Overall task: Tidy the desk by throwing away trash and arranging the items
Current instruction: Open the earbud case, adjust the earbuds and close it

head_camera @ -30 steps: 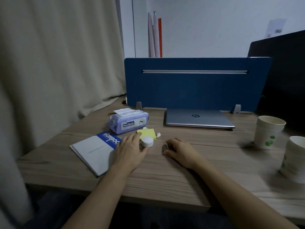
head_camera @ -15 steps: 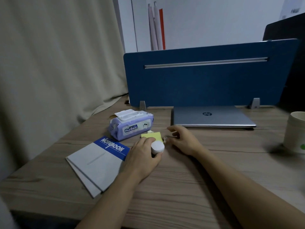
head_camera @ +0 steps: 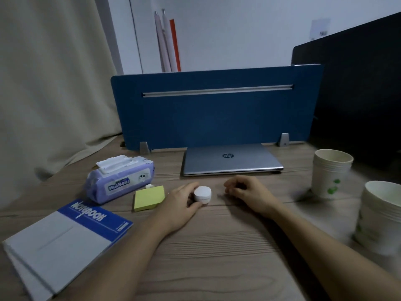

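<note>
Left hand [head_camera: 182, 205] grips small white round case [head_camera: 202, 194] on desk [head_camera: 217, 246] — right hand [head_camera: 249, 193] curled beside, fingers closed.

Wooden desk [head_camera: 217, 246] bears laptop [head_camera: 232, 159], notebook [head_camera: 63, 242], wipes pack [head_camera: 119, 179], sticky notes [head_camera: 148, 197], paper cups [head_camera: 331, 172].

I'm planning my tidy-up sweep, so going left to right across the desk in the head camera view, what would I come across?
Notebook → wet wipes pack → yellow sticky notes → left hand holding a small white container → right hand → nearer-centre paper cup stack → second paper cup stack at the right edge.
</note>
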Demonstrator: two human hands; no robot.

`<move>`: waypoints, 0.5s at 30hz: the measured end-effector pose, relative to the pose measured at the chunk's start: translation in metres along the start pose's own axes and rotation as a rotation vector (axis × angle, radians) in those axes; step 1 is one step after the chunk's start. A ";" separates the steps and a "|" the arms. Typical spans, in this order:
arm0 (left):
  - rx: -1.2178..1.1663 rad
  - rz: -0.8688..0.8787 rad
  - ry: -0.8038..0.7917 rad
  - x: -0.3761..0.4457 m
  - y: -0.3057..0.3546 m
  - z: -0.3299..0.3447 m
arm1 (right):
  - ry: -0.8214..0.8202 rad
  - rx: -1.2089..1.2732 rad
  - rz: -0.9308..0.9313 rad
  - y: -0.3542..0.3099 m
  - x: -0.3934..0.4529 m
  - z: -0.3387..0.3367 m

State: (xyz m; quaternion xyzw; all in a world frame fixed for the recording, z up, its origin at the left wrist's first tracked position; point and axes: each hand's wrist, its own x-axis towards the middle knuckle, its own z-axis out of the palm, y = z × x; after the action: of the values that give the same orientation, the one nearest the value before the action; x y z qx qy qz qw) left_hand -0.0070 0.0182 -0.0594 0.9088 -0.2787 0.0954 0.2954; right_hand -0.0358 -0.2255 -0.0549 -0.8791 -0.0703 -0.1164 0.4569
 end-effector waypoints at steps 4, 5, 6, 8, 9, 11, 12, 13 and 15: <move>-0.151 -0.043 0.017 0.012 -0.002 0.004 | -0.045 -0.020 -0.037 0.001 0.006 0.006; -0.181 -0.052 0.038 0.014 -0.003 0.004 | -0.052 -0.015 -0.043 0.000 0.009 0.007; -0.202 -0.063 0.055 0.014 -0.004 0.004 | -0.057 0.000 -0.045 0.000 0.011 0.008; -0.234 -0.083 0.055 0.015 -0.006 0.003 | -0.073 0.042 -0.045 0.000 0.014 0.010; -0.256 -0.090 0.042 0.014 -0.007 0.003 | -0.086 0.056 -0.046 -0.001 0.015 0.011; -0.313 -0.094 0.012 0.014 -0.008 0.003 | -0.107 0.057 -0.057 -0.003 0.015 0.013; -0.334 -0.095 0.000 0.014 -0.008 0.003 | -0.113 0.046 -0.063 -0.003 0.015 0.014; -0.338 -0.093 -0.014 0.014 -0.008 0.002 | -0.115 0.033 -0.069 -0.003 0.015 0.014; -0.321 -0.086 -0.047 0.014 -0.008 0.001 | -0.116 0.019 -0.075 -0.004 0.014 0.015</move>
State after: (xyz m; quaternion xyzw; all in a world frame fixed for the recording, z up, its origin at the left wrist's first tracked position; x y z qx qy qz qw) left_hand 0.0087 0.0167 -0.0595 0.8631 -0.2582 0.0155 0.4338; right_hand -0.0206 -0.2108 -0.0566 -0.8768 -0.1305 -0.0816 0.4556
